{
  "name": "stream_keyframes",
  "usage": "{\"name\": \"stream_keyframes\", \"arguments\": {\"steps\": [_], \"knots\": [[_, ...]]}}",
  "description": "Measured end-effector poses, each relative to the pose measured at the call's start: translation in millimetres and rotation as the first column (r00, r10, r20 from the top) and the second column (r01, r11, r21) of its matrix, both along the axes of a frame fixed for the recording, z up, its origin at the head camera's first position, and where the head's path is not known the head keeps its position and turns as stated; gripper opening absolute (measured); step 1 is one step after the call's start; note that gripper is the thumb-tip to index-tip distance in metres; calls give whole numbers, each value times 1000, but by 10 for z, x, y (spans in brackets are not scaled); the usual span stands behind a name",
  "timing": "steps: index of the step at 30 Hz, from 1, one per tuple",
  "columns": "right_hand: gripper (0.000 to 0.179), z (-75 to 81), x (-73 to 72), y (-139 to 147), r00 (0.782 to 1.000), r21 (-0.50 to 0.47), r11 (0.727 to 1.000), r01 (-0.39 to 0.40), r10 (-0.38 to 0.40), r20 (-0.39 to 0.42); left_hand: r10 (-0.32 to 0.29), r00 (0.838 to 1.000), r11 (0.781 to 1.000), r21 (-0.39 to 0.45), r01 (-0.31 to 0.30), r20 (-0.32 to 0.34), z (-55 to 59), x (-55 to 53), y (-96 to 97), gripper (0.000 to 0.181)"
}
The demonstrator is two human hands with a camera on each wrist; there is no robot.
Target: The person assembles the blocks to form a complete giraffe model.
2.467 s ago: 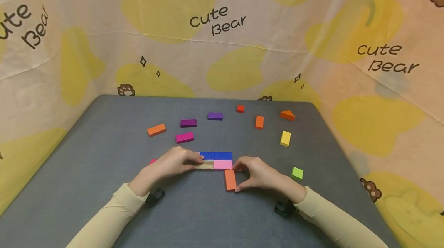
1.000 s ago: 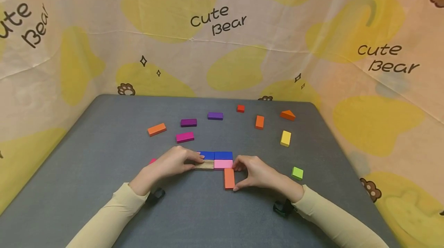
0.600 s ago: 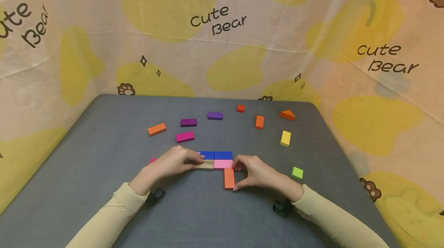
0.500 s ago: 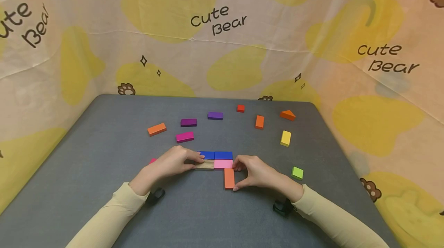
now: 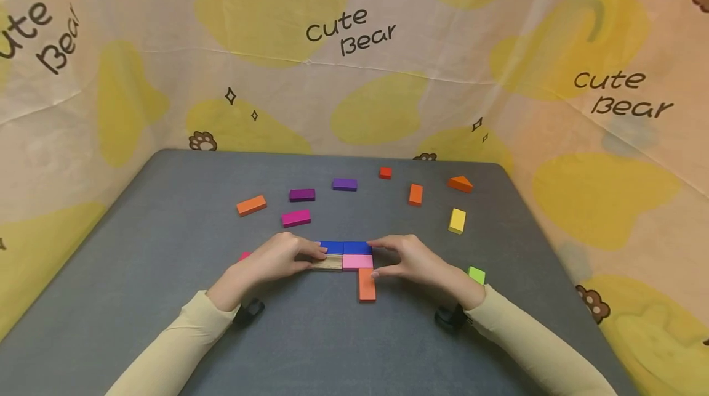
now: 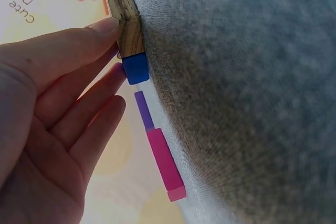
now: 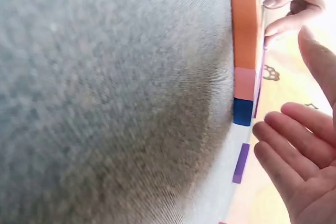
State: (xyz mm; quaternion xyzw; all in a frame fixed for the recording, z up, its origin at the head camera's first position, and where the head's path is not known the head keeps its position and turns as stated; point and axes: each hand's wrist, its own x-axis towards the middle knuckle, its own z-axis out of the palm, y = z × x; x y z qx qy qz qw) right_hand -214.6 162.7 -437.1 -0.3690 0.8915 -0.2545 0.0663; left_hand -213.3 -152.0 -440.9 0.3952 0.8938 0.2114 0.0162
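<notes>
My left hand (image 5: pixel 279 257) pinches the left end of a small cluster, thumb on a bare wooden block (image 5: pixel 328 264) and fingers at a blue block (image 5: pixel 333 248). Right of these lie a second blue block (image 5: pixel 356 248) and, in front of it, a pink block (image 5: pixel 357 262). An orange block (image 5: pixel 367 288) juts toward me from the pink one's right half. My right hand (image 5: pixel 415 262) hovers at the cluster's right side, thumb and fingers apart; its thumb tip overlaps the orange block in the head view. In the right wrist view its fingers (image 7: pixel 294 135) are extended and hold nothing.
Behind the cluster lie a magenta block (image 5: pixel 296 218), purple block (image 5: pixel 302 195), violet block (image 5: pixel 345 185), red cube (image 5: pixel 385 173), several orange pieces and a yellow block (image 5: pixel 456 221). A green block (image 5: pixel 476 274) sits by my right wrist. Fabric walls surround the grey table (image 5: pixel 310 347).
The orange block has shifted slightly left against the pink one. My right hand has let go of it and moved away from me, its fingers straightening. The left hand has stayed put.
</notes>
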Motion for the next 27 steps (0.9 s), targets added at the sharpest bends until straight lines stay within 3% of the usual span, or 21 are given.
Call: {"name": "stream_keyframes", "arguments": {"steps": [7,14,20,27], "knots": [[65,-43,-35,-88,998,19,998,-65,66,-15,-4,1000,1000,0,4,3,-1,2,-5,28],[62,-55,-31,-126,998,76,995,-67,67,4,-13,1000,1000,0,13,-8,-2,-7,-8,27],[62,-58,-23,-128,998,78,995,-62,61,3,-9,1000,1000,8,9,19,5,-21,-18,27],[62,-60,-24,-127,998,87,994,-60,61,-9,-6,999,995,104,0,53,-4,-55,-97,32]]}}
